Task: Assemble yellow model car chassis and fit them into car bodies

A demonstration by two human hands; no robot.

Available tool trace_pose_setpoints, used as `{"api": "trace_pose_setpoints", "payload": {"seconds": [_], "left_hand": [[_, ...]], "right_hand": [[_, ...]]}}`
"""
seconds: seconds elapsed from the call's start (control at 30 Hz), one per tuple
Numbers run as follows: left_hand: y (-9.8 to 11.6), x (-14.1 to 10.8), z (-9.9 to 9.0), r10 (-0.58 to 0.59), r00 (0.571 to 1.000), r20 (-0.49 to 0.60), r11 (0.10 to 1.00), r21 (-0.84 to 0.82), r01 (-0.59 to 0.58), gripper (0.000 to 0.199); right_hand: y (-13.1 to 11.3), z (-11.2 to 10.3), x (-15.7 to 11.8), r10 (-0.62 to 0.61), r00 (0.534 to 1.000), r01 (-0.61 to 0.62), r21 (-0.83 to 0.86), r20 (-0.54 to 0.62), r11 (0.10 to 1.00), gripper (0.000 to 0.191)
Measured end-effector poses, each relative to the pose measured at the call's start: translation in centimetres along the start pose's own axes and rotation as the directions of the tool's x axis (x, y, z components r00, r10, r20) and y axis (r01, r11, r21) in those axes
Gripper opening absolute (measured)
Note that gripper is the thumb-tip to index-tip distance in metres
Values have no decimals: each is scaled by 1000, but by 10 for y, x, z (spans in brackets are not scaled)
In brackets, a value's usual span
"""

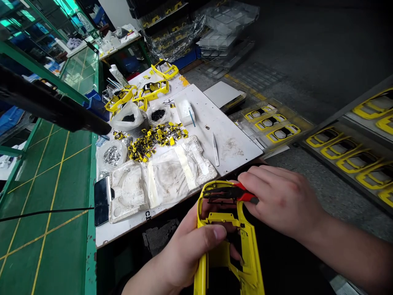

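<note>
A yellow plastic frame (252, 250) with large openings is held low in front of me. My left hand (196, 241) grips its left side, the thumb lying over the inner edge. In my right hand (276, 196) is a pair of pliers (245, 192) with red handles and dark jaws. Those jaws reach into the upper opening of the frame, near its far end. A thin dark piece lies just below the jaws; whether they pinch it I cannot tell. The lower part of the frame runs out of view.
On the white table (233, 135) lie tweezers (215, 149), a foam block (129, 188), a pile of small yellow-black parts (144, 143), bags of small parts (113, 155) and a phone (102, 200). More yellow frames (153, 89) stand behind. Trays of frames (346, 153) are at right; a green conveyor (46, 184) is at left.
</note>
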State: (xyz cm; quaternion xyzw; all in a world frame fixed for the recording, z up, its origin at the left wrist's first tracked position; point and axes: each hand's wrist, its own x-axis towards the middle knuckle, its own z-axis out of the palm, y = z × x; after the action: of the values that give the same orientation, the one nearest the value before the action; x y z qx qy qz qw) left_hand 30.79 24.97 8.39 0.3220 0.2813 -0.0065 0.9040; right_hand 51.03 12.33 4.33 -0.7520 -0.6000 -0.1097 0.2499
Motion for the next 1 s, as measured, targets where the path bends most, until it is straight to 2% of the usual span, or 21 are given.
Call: {"api": "trace_pose_setpoints", "payload": {"seconds": [0.23,0.5,0.7,1.0], "left_hand": [[-1,0,2,8,1000,20,1000,-3,-8,53],[-11,1,-10,-13,996,-83,1000,-13,12,57],[-10,1,-7,-28,995,-100,1000,-12,27,66],[-5,-1,-2,-17,991,-133,1000,-8,16,55]], "right_hand": [[2,3,2,-1,1000,1,10,6,1000,12],[2,14,4,2,998,-5,51,65,999,9],[3,15,7,6,995,-11,42,103,999,12],[2,21,9,2,988,-8,37,155,999,9]]}}
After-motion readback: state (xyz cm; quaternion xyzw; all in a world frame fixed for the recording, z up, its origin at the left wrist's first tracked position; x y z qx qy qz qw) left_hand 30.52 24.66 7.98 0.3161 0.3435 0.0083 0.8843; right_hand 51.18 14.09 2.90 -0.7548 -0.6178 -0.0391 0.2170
